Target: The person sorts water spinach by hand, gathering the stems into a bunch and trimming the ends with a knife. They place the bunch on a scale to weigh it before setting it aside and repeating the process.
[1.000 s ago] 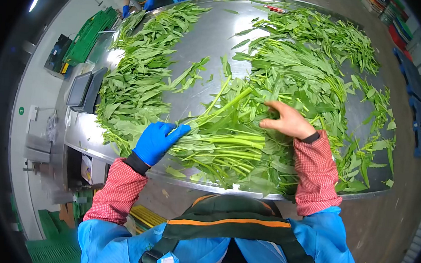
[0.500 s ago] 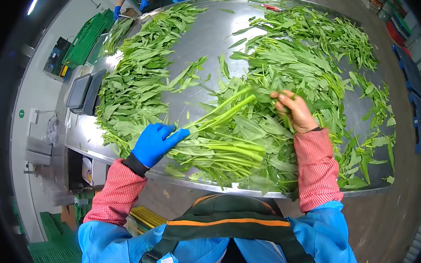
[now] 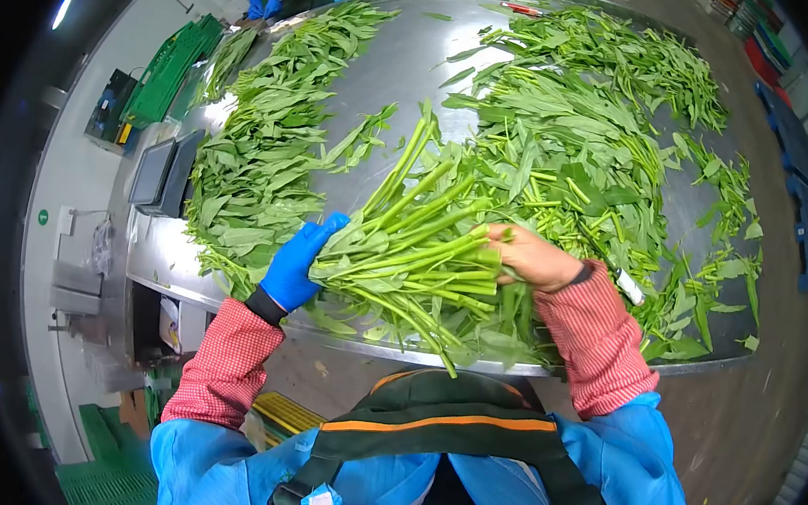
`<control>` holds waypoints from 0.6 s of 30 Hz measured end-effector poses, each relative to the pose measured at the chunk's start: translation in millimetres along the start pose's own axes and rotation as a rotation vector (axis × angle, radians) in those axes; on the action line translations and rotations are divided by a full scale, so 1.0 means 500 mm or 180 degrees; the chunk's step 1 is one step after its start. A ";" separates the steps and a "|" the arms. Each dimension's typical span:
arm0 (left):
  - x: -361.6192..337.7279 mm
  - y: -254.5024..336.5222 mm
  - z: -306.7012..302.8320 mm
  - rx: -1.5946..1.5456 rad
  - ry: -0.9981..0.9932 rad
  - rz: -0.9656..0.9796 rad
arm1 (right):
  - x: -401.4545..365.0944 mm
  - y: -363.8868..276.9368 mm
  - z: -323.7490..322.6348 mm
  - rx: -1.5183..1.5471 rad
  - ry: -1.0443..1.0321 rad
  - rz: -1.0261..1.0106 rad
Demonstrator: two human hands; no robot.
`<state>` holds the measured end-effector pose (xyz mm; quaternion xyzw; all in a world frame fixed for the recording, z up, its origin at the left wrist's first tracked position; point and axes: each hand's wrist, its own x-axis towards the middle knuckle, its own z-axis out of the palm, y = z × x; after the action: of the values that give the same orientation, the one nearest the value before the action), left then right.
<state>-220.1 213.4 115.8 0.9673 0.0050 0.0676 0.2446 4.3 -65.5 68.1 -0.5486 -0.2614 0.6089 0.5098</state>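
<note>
My left hand [image 3: 301, 261], in a blue glove, is wrapped round the leafy side of a bunch of green stalks [image 3: 423, 254] above the table's near edge. The cut stalk ends point right. My bare right hand [image 3: 534, 260] is closed at those ends, with its fingertips partly hidden behind the stalks. Beyond it, a heap of leafy greens [image 3: 585, 124] covers the right part of the metal table [image 3: 395, 67]. A white-handled tool [image 3: 629, 287] lies on the greens just right of my right wrist.
A long row of greens [image 3: 275, 147] runs along the left side, beside a grey scale [image 3: 165, 175]. Green crates [image 3: 167, 72] stand farther left. A red-handled tool [image 3: 522, 9] lies at the far edge. A co-worker's blue-gloved hands [image 3: 264, 4] show at the top left.
My right hand has moved down and left to the stalk ends. The bunch looks fuller and its stalks fan upward. The white-handled tool now shows. The co-worker's hands have come closer together.
</note>
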 end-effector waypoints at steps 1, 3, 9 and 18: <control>-0.004 -0.008 0.005 -0.0130 0.0017 -0.0054 | 0.004 0.025 -0.025 -0.0136 0.0387 -0.0714; -0.017 -0.029 0.012 -0.0244 -0.0125 -0.0294 | -0.067 -0.037 -0.067 -0.0158 0.0796 -0.0933; -0.032 -0.057 0.033 -0.0564 0.0093 -0.0591 | -0.051 -0.059 -0.108 0.1095 0.1378 -0.2356; -0.021 -0.037 0.039 -0.0588 0.0060 -0.0751 | -0.009 -0.072 -0.075 0.0159 0.2257 -0.1417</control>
<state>-227.5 220.2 88.5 0.9327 0.1146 0.0476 0.3387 50.8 -66.1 91.6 -0.6418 -0.1671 0.2635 0.7006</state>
